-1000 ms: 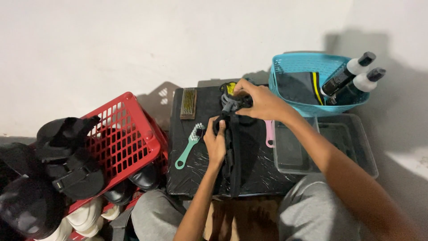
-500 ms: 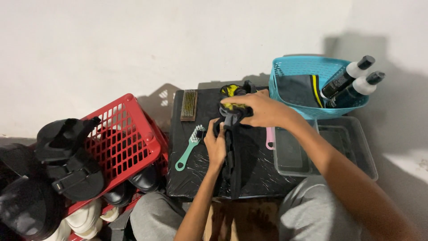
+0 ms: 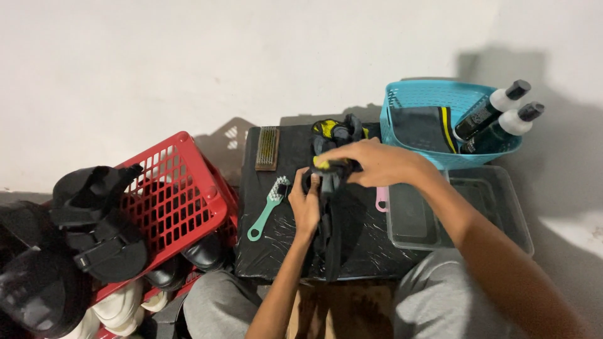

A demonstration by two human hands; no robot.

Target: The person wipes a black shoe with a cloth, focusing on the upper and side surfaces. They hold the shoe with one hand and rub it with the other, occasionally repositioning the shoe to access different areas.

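Black strappy sandal (image 3: pixel 331 213), set on edge along the middle of the black plastic-wrapped board (image 3: pixel 276 245), was the thing both hands were busy with. The left hand (image 3: pixel 306 204) was clenched round the sandal's near side, pinning it against the board. The right hand (image 3: pixel 370 162) reached across from the right and pinched a small yellow-and-dark piece (image 3: pixel 328 164) at the sandal's far end (whether a strap tab or a scrap of cloth could not be told).

Just beyond the fingers lay a second black-and-yellow bundle (image 3: pixel 339 130), at the board's far edge. A mint-green toothbrush-shaped brush (image 3: pixel 267 207) lay just left of the left hand, a brown rectangular bristle brush (image 3: pixel 267 147) farther up the board, and a pink handle (image 3: pixel 380 199) peeked out under the right wrist.

Judging from the grip, the step in hand looked like working or fastening the strap at the toe end, not scrubbing, since neither brush was held. A next move would call for the left hand to keep the sandal steady while the right pulled or threaded with a fine pinch.

To the right stood a clear plastic tray (image 3: pixel 496 207), and behind it a turquoise basket (image 3: pixel 421 94) with two dark bottles (image 3: pixel 496 119); a red crate (image 3: pixel 179 194) with dark footwear stood on the left.
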